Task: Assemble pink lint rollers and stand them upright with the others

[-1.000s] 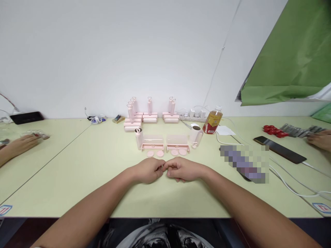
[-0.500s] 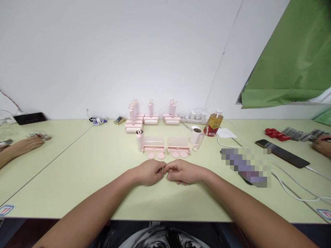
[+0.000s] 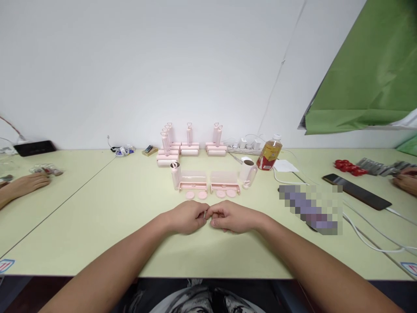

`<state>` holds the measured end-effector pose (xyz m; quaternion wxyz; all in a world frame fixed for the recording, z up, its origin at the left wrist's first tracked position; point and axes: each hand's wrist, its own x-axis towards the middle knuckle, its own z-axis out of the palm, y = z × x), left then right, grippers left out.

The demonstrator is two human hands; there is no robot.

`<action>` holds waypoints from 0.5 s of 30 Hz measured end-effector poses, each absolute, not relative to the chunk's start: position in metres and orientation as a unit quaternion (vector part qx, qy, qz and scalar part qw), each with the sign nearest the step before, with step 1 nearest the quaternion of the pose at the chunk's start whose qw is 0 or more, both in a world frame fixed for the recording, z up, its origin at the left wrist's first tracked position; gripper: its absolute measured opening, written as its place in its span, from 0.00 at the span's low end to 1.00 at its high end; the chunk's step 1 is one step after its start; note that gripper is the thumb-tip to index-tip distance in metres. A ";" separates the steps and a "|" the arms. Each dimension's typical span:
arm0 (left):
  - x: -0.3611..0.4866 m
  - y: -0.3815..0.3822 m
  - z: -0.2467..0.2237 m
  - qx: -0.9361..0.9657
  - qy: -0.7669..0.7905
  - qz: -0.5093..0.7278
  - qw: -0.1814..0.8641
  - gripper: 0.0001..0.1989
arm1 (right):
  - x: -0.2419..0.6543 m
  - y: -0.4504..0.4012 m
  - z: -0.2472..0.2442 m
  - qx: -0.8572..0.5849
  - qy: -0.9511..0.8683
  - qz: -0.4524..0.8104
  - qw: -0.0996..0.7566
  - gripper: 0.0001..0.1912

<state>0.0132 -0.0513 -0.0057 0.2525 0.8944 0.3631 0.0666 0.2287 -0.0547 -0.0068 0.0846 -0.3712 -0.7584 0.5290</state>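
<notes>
My left hand (image 3: pixel 189 217) rests on the table with its fingers curled in, holding nothing that I can see. Its fingertips touch those of my right hand (image 3: pixel 231 216), which is also curled and shows nothing in it. Just beyond them lie several round pink caps (image 3: pixel 202 195). Behind the caps are two pink lint roller covers, a left one (image 3: pixel 193 186) and a right one (image 3: pixel 224 187), both opened. A roll (image 3: pixel 176 176) with a pink handle stands at the left cover's side. A white sticky-paper roll (image 3: pixel 246 171) stands on the right, a pink handle (image 3: pixel 250 177) leaning by it.
Several assembled pink lint rollers (image 3: pixel 190 149) stand near the wall. To the right are a drink bottle (image 3: pixel 269 153), a power strip (image 3: pixel 247 151), a blurred-out phone (image 3: pixel 308 211), a black phone (image 3: pixel 356 191) and white cables. Other people's hands show at the left (image 3: pixel 29 183) and right (image 3: pixel 405 180).
My hands keep the same pose and place. The camera view has shifted very slightly; the objects on the table stand as before.
</notes>
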 end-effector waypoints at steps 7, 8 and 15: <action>0.013 -0.052 -0.006 0.897 0.358 0.073 0.248 0.06 | 0.228 -0.057 -0.005 -0.362 -0.760 0.533 0.087 0.12; 0.013 -0.052 -0.006 0.897 0.358 0.073 0.248 0.07 | 0.228 -0.057 -0.004 -0.359 -0.761 0.533 0.086 0.12; 0.013 -0.052 -0.005 0.894 0.360 0.066 0.258 0.09 | 0.229 -0.056 -0.006 -0.350 -0.768 0.530 0.087 0.11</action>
